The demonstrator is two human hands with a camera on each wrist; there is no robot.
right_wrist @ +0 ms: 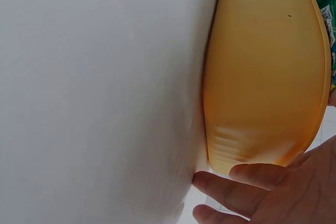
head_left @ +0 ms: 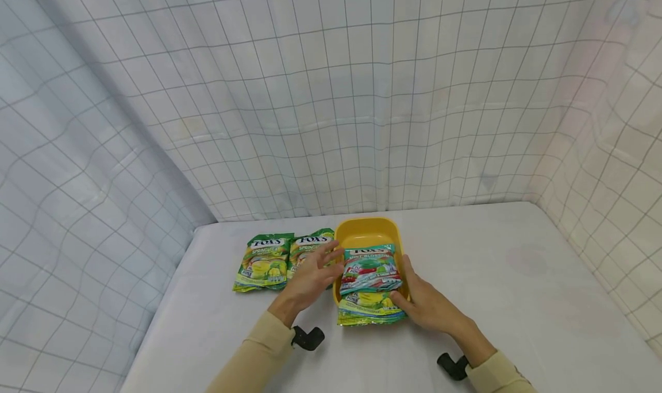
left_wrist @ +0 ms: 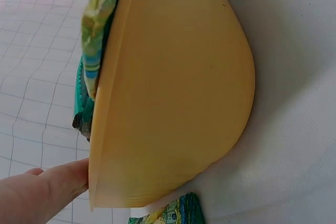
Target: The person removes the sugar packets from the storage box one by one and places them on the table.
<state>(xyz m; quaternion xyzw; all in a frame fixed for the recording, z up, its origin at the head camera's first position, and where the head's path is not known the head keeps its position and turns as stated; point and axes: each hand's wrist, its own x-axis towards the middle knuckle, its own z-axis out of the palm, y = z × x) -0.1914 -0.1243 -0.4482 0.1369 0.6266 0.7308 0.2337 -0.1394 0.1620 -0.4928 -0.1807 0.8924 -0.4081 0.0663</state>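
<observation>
My beige cloth sleeves (head_left: 256, 353) lead to spread hands (head_left: 312, 275) (head_left: 428, 304) flanking a yellow plastic tub (head_left: 367, 227); jostling could spill its overhanging yellow-green glossy packet (head_left: 368, 311).

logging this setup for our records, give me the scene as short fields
container: yellow rounded plastic tub on white tabletop
contents: teal-and-red glossy Fox's Mint Blossom bag, lying partly over a green-and-yellow glossy bag at the near rim
outside: two green-and-yellow glossy Fox's bags, left of the tub
left hand: at the tub's left rim
right hand: at the tub's right side
</observation>
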